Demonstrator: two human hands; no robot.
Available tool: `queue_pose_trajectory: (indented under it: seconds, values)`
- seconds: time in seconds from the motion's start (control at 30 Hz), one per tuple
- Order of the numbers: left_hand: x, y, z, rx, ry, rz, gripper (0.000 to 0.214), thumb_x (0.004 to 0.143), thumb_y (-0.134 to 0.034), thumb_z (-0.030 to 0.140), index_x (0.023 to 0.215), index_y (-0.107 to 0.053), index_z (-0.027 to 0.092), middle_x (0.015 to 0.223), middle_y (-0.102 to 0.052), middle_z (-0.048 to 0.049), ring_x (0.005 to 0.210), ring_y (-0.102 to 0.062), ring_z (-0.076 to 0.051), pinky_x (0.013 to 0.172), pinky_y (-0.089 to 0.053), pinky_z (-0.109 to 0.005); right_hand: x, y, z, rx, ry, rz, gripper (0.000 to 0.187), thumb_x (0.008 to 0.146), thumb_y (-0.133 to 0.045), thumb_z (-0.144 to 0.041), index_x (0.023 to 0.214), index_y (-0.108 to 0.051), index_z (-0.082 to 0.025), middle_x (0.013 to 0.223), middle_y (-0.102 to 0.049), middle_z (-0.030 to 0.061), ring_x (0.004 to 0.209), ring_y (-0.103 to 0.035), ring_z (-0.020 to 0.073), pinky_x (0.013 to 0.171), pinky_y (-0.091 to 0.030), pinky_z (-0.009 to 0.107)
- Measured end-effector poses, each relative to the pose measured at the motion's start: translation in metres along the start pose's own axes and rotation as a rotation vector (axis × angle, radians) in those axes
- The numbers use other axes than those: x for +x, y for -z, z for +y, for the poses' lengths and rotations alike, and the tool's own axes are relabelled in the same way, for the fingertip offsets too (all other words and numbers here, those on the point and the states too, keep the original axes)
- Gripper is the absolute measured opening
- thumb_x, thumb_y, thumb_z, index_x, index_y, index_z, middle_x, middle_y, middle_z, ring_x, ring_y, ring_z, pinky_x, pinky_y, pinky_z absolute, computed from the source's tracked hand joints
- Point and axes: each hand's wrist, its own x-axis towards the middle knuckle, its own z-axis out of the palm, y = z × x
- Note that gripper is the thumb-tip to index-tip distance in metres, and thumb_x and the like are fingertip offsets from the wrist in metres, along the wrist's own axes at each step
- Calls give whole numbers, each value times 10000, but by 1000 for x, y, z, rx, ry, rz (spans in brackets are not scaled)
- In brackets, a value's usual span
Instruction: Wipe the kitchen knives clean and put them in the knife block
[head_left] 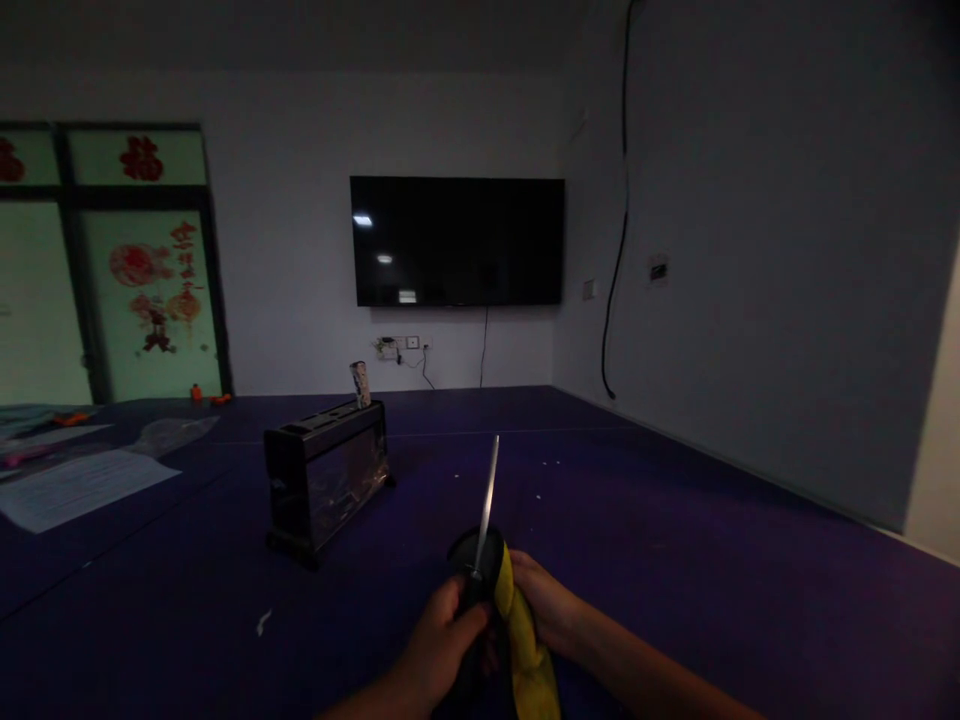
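Note:
My left hand (442, 640) is closed round the black handle of a knife (487, 500), whose thin blade points up and away from me, edge-on. My right hand (544, 600) is closed on a yellow cloth (525, 640) that lies against the handle and hangs down between my hands. Both hands are low in the middle of the view, above a dark blue table (675, 560). A black knife block (326, 475) with a clear side panel stands on the table ahead and to the left, with one pale handle (361, 384) sticking up from a slot.
A dark television (457, 240) hangs on the far wall above sockets and cables. Papers (75, 485) and a clear plastic bag (169, 435) lie at the table's left side. Glass doors with red decorations (142, 290) are at the far left. A grey wall (750, 250) runs along the right.

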Motion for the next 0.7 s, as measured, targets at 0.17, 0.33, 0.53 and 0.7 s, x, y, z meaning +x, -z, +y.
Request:
queue_pose_trajectory:
  seconds: [0.17, 0.33, 0.53, 0.7]
  values:
    - [0, -1, -1, -37, 71, -48, 472, 689, -538, 435, 1035, -408, 141, 646, -563, 13, 409, -510, -97, 401, -368, -208, -4, -8, -4, -11, 13, 19, 270, 640, -632, -312, 791, -634, -88, 547, -618, 48, 431, -551, 135, 476, -439, 248]
    - [-3, -2, 4, 74, 83, -45, 416, 748, -477, 415, 1048, -402, 138, 616, -544, 24, 347, -473, -79, 323, -327, -182, -4, -9, -3, -18, 41, 43, 316, 597, -690, -297, 833, -638, -93, 545, -621, 40, 452, -562, 135, 499, -448, 243]
    - [-1, -1, -1, 122, 74, -31, 368, 768, -436, 339, 1076, -393, 144, 626, -539, 31, 307, -429, -48, 286, -301, -155, -5, -11, -3, -27, 40, 28, 340, 618, -688, -319, 852, -641, -77, 543, -620, 56, 452, -569, 155, 502, -460, 270]
    - [0, -1, 0, 166, 43, -16, 323, 761, -414, 280, 1052, -412, 140, 579, -526, 39, 288, -423, -64, 271, -299, -167, -5, -11, -3, -21, 27, 17, 328, 614, -674, -325, 837, -644, -87, 550, -622, 54, 487, -589, 168, 546, -478, 294]
